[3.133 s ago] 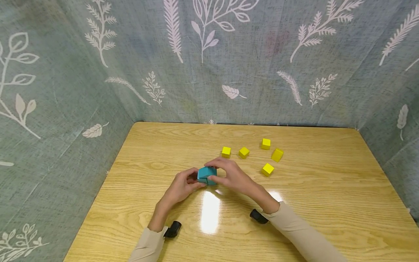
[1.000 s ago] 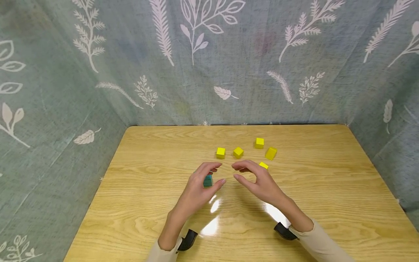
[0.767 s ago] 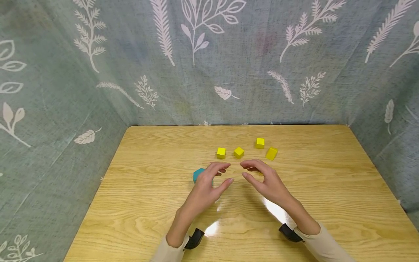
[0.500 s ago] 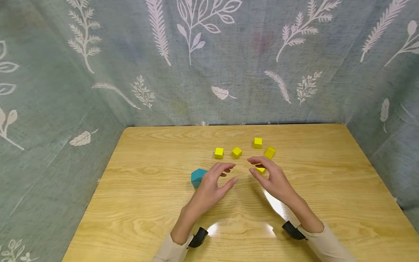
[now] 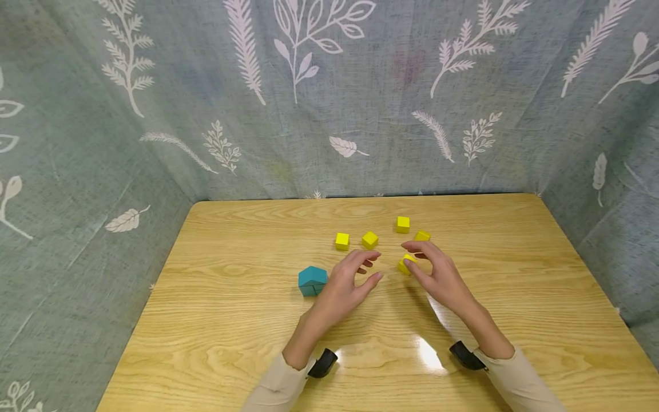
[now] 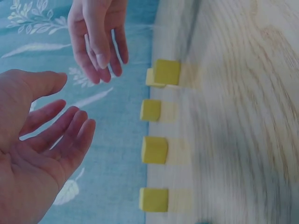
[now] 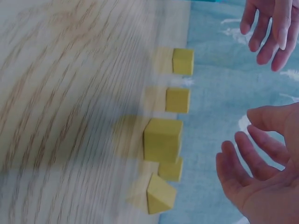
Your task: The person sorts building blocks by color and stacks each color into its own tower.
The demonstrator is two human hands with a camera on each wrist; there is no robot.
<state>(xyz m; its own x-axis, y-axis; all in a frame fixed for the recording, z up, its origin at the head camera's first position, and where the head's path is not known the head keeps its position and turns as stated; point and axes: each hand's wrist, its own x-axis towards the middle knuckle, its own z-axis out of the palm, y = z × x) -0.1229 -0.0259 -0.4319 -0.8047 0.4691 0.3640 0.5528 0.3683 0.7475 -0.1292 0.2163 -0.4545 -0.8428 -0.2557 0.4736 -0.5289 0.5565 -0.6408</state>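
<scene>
The step in hand is most likely picking up the nearest yellow block (image 7: 162,141), which sits on the desk (image 5: 206,343) at the near side of a loose group of 5, at an angle to the desk's edges. The right grip (image 5: 437,276) hangs over it, thumb and fingers curved, parted wide and holding nothing; in the head view the thumb crosses the block, but the right wrist view shows a gap between them. Best would be to bring the right grip down level with the block's sides before closing, so that the thumb and fingers meet 2 opposite flat faces. Because the block stands askew, a small turn of the wrist should square the fingers to it; pinching across corners would probably spin it. The desk looks glossy, so a push from 1 side could slide the block away. In the head view the fingers cover part of the yellow block behind it (image 5: 423,235), so a descent from above seems safer than a sweep along the surface. The left grip (image 5: 346,288) is likewise empty and well parted; it should keep steady and avoid the teal piece (image 5: 311,279), which rests on the desk to its left. It hides that piece's lower right corner, and whether they touch I cannot tell. Close evenly, and check that the block sits flat before lifting.
</scene>
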